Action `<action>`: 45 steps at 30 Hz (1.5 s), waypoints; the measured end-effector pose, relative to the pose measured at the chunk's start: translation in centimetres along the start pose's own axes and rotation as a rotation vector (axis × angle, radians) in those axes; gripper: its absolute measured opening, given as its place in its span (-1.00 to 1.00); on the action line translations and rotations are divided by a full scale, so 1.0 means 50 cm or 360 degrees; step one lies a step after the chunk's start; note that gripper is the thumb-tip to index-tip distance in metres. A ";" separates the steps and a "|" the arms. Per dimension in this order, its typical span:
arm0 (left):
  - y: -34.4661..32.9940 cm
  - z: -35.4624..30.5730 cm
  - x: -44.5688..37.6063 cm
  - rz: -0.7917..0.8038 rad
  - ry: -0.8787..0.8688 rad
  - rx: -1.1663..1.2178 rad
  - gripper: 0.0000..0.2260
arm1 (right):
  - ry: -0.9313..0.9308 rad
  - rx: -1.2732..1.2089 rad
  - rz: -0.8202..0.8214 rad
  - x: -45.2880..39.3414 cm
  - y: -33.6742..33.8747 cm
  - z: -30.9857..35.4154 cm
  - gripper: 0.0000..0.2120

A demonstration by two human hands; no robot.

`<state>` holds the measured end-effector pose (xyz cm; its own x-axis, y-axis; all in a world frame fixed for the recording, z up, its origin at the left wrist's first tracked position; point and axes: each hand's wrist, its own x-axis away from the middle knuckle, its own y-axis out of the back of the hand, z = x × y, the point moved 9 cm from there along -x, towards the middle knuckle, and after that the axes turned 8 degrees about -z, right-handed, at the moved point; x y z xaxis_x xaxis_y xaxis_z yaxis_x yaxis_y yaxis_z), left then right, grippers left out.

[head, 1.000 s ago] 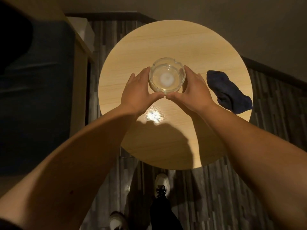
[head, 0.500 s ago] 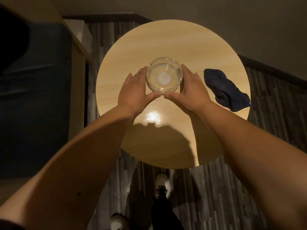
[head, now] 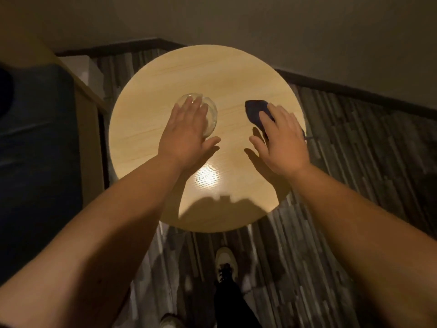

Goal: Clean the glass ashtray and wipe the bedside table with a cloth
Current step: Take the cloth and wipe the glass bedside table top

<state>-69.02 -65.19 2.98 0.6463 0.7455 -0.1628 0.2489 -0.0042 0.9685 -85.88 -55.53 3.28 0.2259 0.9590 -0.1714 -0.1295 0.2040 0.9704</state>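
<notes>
On the round wooden bedside table (head: pixel 236 74), the left hand (head: pixel 186 131) lies flat over the glass ashtray (head: pixel 210 112) at centre-left of the frame, fingers spread and straight, not curled around it. At centre-right, the right hand (head: pixel 281 140) rests with open fingers on the dark blue cloth (head: pixel 254 110), which sits near the table's right edge; blur hides whether it pinches the fabric

floor: dark striped plank-pattern flooring (head: pixel 354 162) | walls: plain beige wall (head: pixel 260 24) with dark baseboard (head: pixel 354 91) | furniture: dark blue upholstered bed (head: pixel 35 150) with light wooden frame (head: pixel 87 129) | light: dim, warm
</notes>
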 end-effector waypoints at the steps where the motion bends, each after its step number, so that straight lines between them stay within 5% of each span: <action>1: -0.004 -0.038 -0.011 0.0028 -0.0076 -0.0001 -0.31 | -0.0048 0.0029 0.0014 0.015 0.007 -0.028 -0.43; 12: -0.114 -0.309 -0.107 0.0235 -0.0628 0.0031 -0.36 | -0.0352 0.0176 0.0185 0.132 0.004 -0.245 -0.36; 19: -0.164 -0.358 -0.150 0.0273 -0.0900 -0.0090 -0.51 | -0.0471 0.0095 0.0295 0.173 -0.016 -0.305 -0.38; 25: -0.137 -0.359 -0.154 0.0252 -0.0913 -0.0141 -0.81 | -0.0444 0.0042 0.0275 0.162 -0.008 -0.301 -0.40; 28: -0.097 -0.335 -0.141 0.0268 -0.0854 -0.0192 -0.80 | -0.0361 0.0010 0.0234 0.134 0.009 -0.268 -0.40; 36: 0.149 -0.091 -0.029 0.0131 -0.0349 -0.0374 -0.72 | 0.0057 -0.0030 0.0165 -0.020 0.082 0.009 -0.41; 45: 0.463 0.296 0.424 -0.0014 0.0469 -0.0608 -0.65 | 0.0949 -0.0138 0.0212 0.001 0.130 0.686 -0.43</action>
<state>-38.91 -59.35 19.16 0.3998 0.9017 -0.1645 -0.0650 0.2069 0.9762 -53.60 -60.93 15.43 -0.3734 0.9171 -0.1400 -0.2032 0.0664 0.9769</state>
